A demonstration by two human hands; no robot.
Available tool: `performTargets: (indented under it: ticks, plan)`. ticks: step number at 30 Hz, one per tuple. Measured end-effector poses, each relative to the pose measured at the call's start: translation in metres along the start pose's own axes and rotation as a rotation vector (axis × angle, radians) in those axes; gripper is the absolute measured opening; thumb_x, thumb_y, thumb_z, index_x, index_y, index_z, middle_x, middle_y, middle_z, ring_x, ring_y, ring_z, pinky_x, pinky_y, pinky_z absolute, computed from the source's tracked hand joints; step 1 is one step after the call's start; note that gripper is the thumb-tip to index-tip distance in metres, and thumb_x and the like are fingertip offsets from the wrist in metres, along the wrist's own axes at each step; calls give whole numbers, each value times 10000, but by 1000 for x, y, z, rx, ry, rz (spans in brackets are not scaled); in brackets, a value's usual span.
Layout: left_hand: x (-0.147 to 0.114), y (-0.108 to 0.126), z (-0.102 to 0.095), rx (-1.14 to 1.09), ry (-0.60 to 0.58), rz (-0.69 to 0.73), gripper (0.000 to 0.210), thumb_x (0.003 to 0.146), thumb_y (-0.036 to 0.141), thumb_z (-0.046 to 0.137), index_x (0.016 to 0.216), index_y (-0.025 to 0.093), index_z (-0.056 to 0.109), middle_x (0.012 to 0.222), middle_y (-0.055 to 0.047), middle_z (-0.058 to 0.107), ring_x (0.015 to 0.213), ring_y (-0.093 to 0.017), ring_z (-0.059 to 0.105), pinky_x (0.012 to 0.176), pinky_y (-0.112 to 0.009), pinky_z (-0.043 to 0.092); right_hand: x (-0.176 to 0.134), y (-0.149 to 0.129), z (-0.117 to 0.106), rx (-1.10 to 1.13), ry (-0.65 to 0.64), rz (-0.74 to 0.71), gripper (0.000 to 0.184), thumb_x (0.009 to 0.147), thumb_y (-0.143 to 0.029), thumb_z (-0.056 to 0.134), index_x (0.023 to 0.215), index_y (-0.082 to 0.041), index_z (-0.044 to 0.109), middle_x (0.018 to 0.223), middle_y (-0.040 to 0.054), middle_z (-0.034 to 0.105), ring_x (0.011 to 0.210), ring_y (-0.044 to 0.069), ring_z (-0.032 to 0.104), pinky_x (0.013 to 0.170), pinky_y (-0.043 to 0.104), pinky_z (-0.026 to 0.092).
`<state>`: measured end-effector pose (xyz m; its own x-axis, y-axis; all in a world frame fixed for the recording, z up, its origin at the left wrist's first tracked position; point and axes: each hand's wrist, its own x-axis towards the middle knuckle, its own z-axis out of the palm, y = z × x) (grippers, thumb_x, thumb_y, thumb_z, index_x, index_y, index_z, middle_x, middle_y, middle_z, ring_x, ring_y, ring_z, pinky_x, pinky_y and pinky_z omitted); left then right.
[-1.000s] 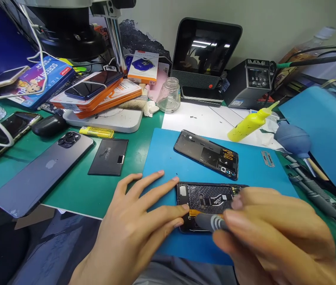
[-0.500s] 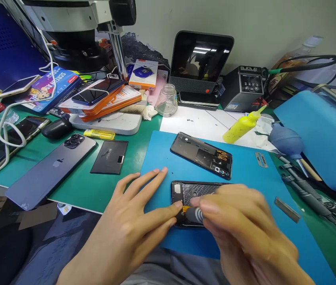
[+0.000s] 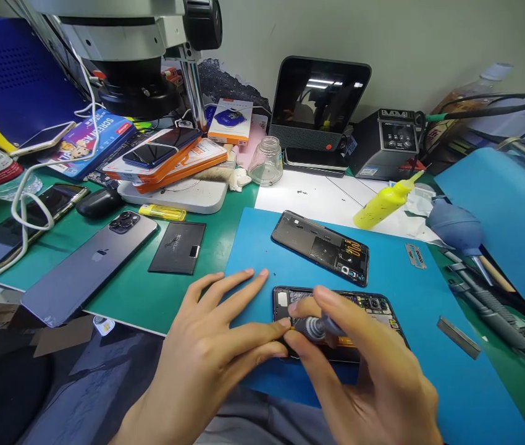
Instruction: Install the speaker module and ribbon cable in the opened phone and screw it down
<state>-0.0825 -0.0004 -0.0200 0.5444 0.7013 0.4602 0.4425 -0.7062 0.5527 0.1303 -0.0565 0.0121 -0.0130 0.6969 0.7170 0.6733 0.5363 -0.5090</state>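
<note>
An opened phone (image 3: 380,303) lies on the blue mat with its inner parts showing. My left hand (image 3: 216,346) holds its left end with index finger and thumb, the other fingers stretched out on the mat. Above the phone, my right hand (image 3: 369,364) has its fingers closed round a grey screwdriver-like tool (image 3: 315,329) with a ringed handle. Where the tool meets the phone is hidden by my fingers. An orange flex cable (image 3: 346,341) shows beneath the right hand. Behind it lies a detached phone back cover (image 3: 320,247), inner side up.
A yellow squeeze bottle (image 3: 385,204), a blue air blower (image 3: 454,222), a razor blade (image 3: 415,255) and a metal strip (image 3: 458,337) lie to the right. Left are a purple-grey phone (image 3: 91,266) and a black battery (image 3: 178,247). A microscope (image 3: 137,86) overhangs the back left.
My right hand has turned and its fingers have spread along the tool, uncovering the phone's right part. The tool's angle differs. The left hand stays on the phone's end; the view shifted slightly.
</note>
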Motion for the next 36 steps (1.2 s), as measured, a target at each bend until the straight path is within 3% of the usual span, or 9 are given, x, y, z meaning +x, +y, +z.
performTargets:
  ticks: [3,5,9,15,21,29,36]
  plan:
    - [0,0,0,18,15,9,249,1192,507,627,1293,458,850,1695,77,680,1578,-192,614,1271,-427,366,1,-6,2,136,198,156,604,1006,-47,781,1545,-302,680,990,-23,848,788,154,832,765,253,739]
    - [0,0,0,20,25,15,245,1187,511,635,1283,455,853,1671,81,701,1570,-184,622,1270,-411,369,3,-7,1,192,256,194,587,1009,-69,803,1536,-298,682,969,-26,849,770,158,834,778,253,749]
    - [1,0,1,18,40,19,243,1185,505,640,1246,436,865,1651,78,718,1551,-191,641,1276,-413,371,8,-2,-4,143,100,119,629,997,-74,822,1566,-281,654,1019,1,879,760,186,849,783,284,767]
    - [1,-1,1,10,32,29,235,1205,435,630,1252,435,860,1667,81,703,1560,-201,638,1283,-429,371,10,6,-8,148,13,45,620,991,-49,811,1559,-230,641,1004,22,887,722,199,854,777,281,769]
    - [1,-1,0,21,24,29,206,1195,436,650,1226,428,854,1669,68,705,1564,-204,636,1277,-434,378,13,1,-4,154,64,58,602,989,-25,798,1537,-234,663,973,9,880,718,214,854,734,315,771]
    - [0,-1,-1,34,2,41,183,1187,402,692,1294,425,839,1675,52,702,1574,-213,628,1288,-435,371,10,-1,-5,164,65,102,627,971,0,766,1551,-215,659,1021,7,866,810,172,862,855,236,747]
    - [0,-1,-4,29,-8,45,270,1174,280,695,1333,448,834,1663,72,707,1586,-213,617,1307,-451,366,12,-2,-2,134,35,71,607,1017,-36,738,1595,-191,632,982,41,859,849,224,875,764,284,752]
